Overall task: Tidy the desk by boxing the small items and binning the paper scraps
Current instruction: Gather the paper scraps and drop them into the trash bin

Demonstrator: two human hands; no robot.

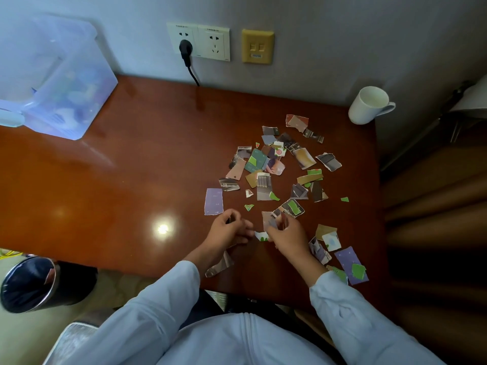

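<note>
Your right hand [288, 237] pinches paper scraps [269, 219] well in front of the mug [367, 105]. Your left hand [228, 231] curls alongside; whether it holds anything is unclear. The scraps' print is too blurred to read.

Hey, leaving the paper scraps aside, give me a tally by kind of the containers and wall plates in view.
White mug: 1
Clear plastic box: 1
Waste bin: 1
White wall sockets: 2
Yellow wall plate: 1
Total: 6

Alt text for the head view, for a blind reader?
The right hand pinches torn paper scraps, left hand beside it, over a scrap-strewn wooden desk. A translucent box stands back left, a white mug back right, a bin on the floor.
</note>
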